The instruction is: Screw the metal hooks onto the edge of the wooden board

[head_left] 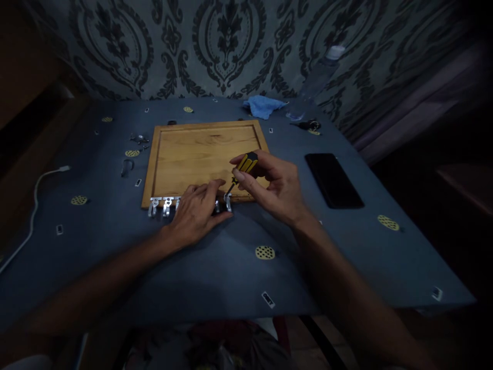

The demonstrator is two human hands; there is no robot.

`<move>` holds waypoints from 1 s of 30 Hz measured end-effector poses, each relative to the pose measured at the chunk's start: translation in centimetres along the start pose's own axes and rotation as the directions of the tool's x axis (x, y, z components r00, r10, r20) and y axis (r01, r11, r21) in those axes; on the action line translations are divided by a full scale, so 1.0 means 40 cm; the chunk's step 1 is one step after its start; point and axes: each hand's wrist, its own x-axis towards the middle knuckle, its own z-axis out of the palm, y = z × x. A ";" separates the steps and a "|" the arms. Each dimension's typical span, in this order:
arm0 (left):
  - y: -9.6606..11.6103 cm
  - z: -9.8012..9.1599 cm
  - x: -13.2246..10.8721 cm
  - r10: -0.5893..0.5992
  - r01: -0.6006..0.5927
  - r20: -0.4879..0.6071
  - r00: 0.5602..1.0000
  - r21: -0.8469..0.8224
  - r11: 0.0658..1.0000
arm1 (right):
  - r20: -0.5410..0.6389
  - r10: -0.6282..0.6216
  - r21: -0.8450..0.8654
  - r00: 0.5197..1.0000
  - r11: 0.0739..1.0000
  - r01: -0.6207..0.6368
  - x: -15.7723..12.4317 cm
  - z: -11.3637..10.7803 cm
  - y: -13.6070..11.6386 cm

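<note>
A framed wooden board lies on the table, with a metal hook rail along its near edge. My left hand grips the rail and the board's edge, fingers on top and thumb at the near side, covering the rail's middle. Between the thumb and fingers of my right hand is a yellow and black screwdriver. It tilts down to the left, and its tip meets the rail's right end. Whether a screw sits under the tip is too small to tell.
A black phone lies to the right. Behind are a blue cloth, a clear bottle and a small dark object. Small metal pieces and a metal ring-like piece lie left of the board, near a white cable.
</note>
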 end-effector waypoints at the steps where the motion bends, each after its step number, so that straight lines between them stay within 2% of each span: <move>1: 0.000 0.001 0.000 0.001 -0.001 -0.007 1.000 0.004 1.000 | -0.005 0.007 -0.012 1.000 1.000 -0.007 0.000 0.001 0.002; 11: -0.003 -0.003 0.000 -0.002 0.002 0.028 1.000 -0.011 1.000 | -0.147 -0.008 -0.087 0.989 0.996 -0.005 -0.006 0.028 0.021; 19: -0.002 -0.002 0.001 0.011 -0.011 0.019 1.000 -0.011 1.000 | -0.328 -0.058 -0.209 0.943 0.978 -0.013 -0.021 0.058 0.003; 23: -0.002 -0.003 0.001 0.001 -0.001 0.032 0.999 -0.007 1.000 | -0.342 -0.056 -0.213 0.938 0.977 -0.019 -0.022 0.063 0.000; 30: -0.002 -0.003 0.001 -0.008 0.008 0.022 1.000 0.002 1.000 | -0.325 -0.100 -0.190 0.940 0.981 0.039 -0.023 0.054 -0.004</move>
